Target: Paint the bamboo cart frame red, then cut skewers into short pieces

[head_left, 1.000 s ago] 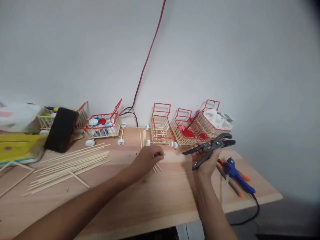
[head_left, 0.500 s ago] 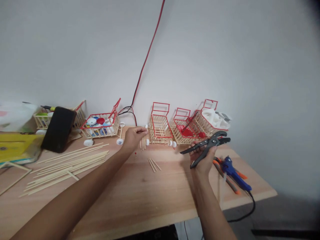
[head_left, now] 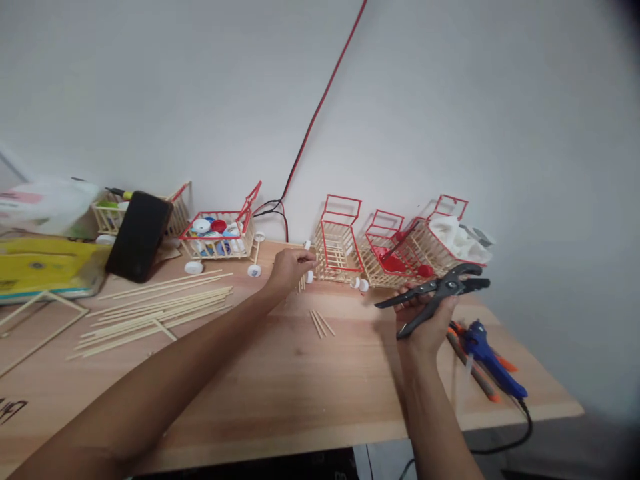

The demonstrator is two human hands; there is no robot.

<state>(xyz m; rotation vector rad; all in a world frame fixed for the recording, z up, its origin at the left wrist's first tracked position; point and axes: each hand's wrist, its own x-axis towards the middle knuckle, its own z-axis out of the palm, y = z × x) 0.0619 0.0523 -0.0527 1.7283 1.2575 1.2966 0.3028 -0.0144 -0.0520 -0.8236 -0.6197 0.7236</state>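
Reaching forward, left hand (head_left: 289, 270) closes its fingertips on the short sticks (head_left: 303, 283) lying near the back of the wooden table (head_left: 280, 393); grip pinched, though contact is small in view and whether the sticks are lifted cannot be told. Right hand (head_left: 425, 320) is clenched around the handles of the black cutters (head_left: 434, 293), held above the table, blades pointing left.

Edges and room: just beyond the left fingertips stands an empty red-and-wood cart (head_left: 339, 240), very close, with small white wheels (head_left: 361, 285) at its base. Two more carts (head_left: 415, 250) sit behind the cutters, near the wall. Between the two hands lies a small loose bundle of cut sticks (head_left: 321, 323); bare tabletop stretches from there toward the person. Left of the left forearm, a spread of long sticks (head_left: 155, 313). Right of the right hand, close to the table's right edge, a blue glue gun (head_left: 487, 357) lies across orange-handled tools (head_left: 475, 373), its cord dropping over the edge.

Surface and room: light wood top, plain white wall (head_left: 450, 100) behind, a red cable (head_left: 320, 113) running down it. Far left of the grip: a cart of coloured caps (head_left: 217, 233), a black phone (head_left: 139, 235) propped, a yellow box (head_left: 45, 270).
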